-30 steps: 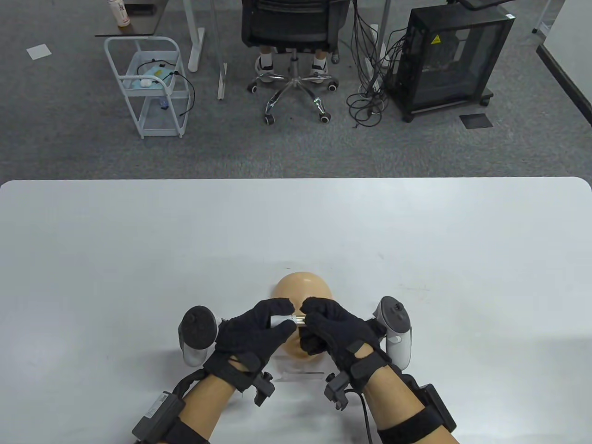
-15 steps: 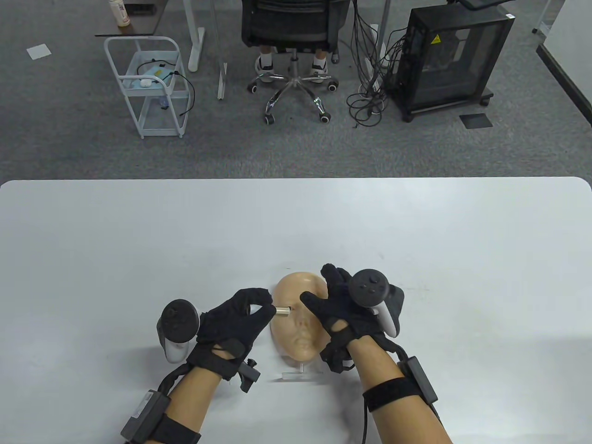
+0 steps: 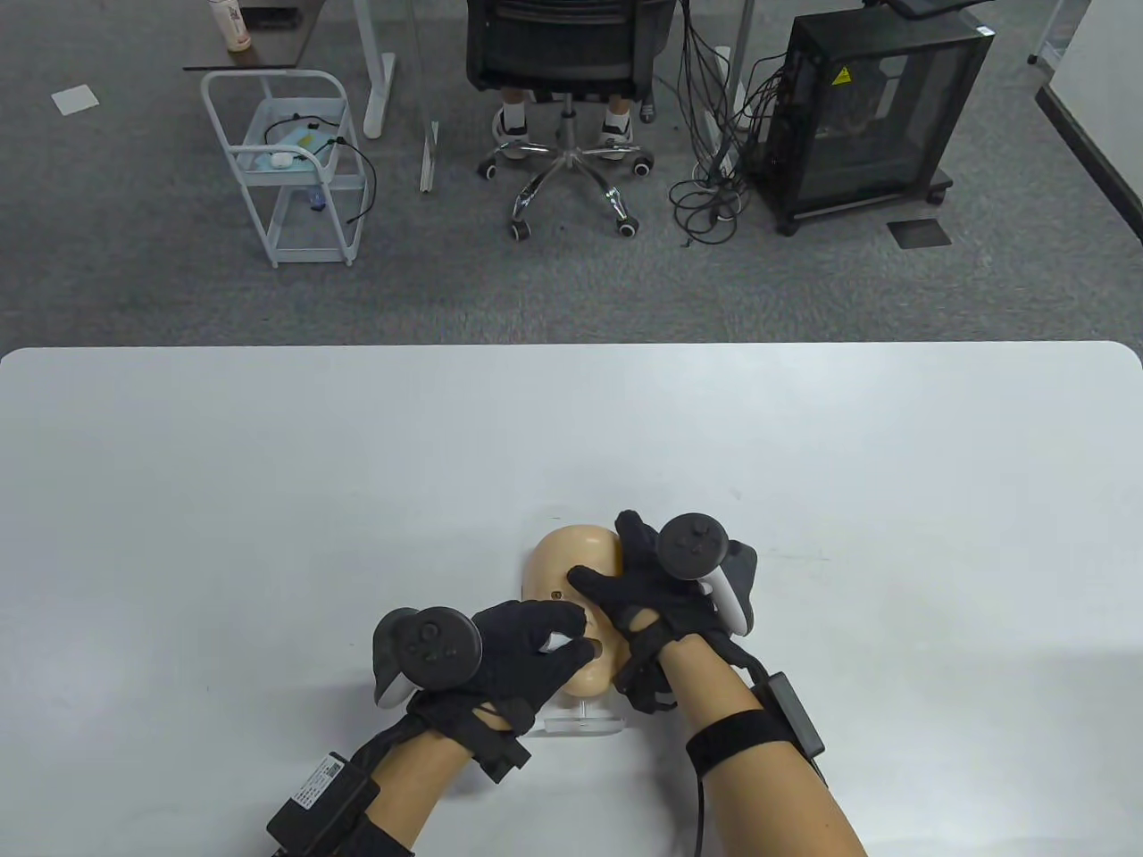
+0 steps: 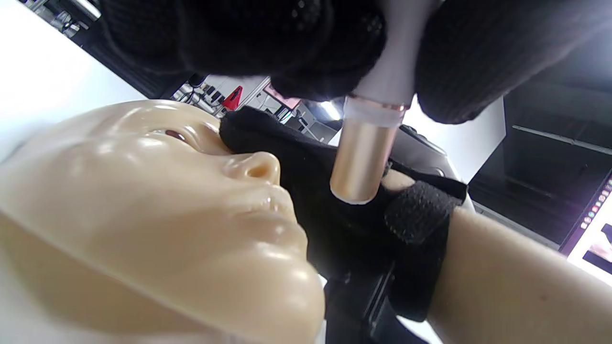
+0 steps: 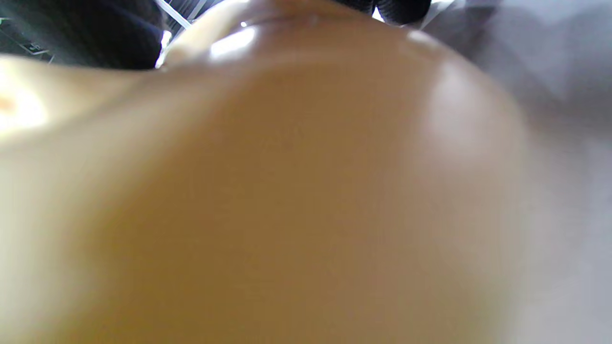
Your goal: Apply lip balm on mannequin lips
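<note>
The tan mannequin face (image 3: 571, 555) stands on a clear stand (image 3: 580, 723) near the table's front edge. My left hand (image 3: 567, 644) pinches the lip balm tube (image 4: 363, 157), which is white with a gold end, over the lower face. In the left wrist view my left hand (image 4: 397, 81) holds the gold tip pointing down, close beside the lips (image 4: 272, 210) and apart from them. My right hand (image 3: 616, 571) holds the right side of the face, thumb across the cheek. The right wrist view shows only the blurred mannequin surface (image 5: 267, 191).
The white table (image 3: 268, 491) spreads wide to the left, right and behind the face. Beyond its far edge stand an office chair (image 3: 563, 54), a white cart (image 3: 286, 170) and a black cabinet (image 3: 866, 107) on the floor.
My right hand left the tube and settled on the right side of the face. My left hand carried the tube from beside the eye down over the mouth and turned its tip downward.
</note>
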Demonstrator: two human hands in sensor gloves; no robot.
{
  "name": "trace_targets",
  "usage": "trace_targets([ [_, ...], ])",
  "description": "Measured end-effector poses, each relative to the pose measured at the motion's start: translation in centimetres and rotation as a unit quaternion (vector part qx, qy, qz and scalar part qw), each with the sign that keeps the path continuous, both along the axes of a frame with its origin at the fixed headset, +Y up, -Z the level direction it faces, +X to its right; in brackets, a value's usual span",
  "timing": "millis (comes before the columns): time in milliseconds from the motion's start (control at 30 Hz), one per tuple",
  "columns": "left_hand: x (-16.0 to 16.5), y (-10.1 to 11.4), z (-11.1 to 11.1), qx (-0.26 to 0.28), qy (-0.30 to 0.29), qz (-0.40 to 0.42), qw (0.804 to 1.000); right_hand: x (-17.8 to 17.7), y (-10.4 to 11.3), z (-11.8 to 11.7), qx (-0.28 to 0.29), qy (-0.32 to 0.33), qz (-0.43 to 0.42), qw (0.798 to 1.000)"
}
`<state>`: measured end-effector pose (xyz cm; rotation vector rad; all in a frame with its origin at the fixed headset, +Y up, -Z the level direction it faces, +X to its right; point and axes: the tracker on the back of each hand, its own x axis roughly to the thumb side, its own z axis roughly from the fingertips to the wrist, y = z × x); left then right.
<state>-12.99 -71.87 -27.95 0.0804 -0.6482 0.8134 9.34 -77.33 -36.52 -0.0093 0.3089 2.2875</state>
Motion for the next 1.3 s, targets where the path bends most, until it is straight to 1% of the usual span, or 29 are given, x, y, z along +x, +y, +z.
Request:
trace_targets([
  [100,0.5,0.1,0.4,0.024,0.006,-0.026,0.999,0.0,0.0,0.1,0.008,-0.001,-0.005,1.0],
  [267,0.7,-0.1,0.4,0.036,0.01,-0.043,0.998,0.1,-0.1,0.1,0.008,0.003,-0.004,1.0],
  [333,0.9,-0.1,0.5,0.046,0.009,-0.062,0.997,0.1,-0.1,0.1,0.009,0.002,-0.004,1.0],
  [467,1.4,-0.4,0.6,0.042,0.002,-0.069,0.997,0.1,-0.1,0.1,0.009,0.003,-0.004,1.0],
  [700,1.9,-0.3,1.0,0.063,0.014,-0.104,0.993,0.1,-0.1,0.1,0.012,0.003,-0.004,1.0],
  [833,2.0,-0.3,1.0,0.059,0.013,-0.102,0.993,0.1,-0.1,0.1,0.013,0.003,-0.004,1.0],
  [967,1.9,-0.2,1.1,0.068,0.022,-0.107,0.992,0.1,-0.1,0.1,0.013,0.002,-0.004,1.0],
  [1033,1.8,-0.2,1.1,0.061,0.028,-0.101,0.993,0.1,-0.1,0.2,0.014,0.001,-0.003,1.0],
  [1200,1.5,0.0,1.1,0.062,0.036,-0.105,0.992,0.1,-0.1,0.2,0.013,0.001,-0.002,1.0],
  [1300,1.3,0.1,1.1,0.051,0.043,-0.103,0.992,0.1,0.0,0.2,0.013,0.001,-0.002,1.0],
])
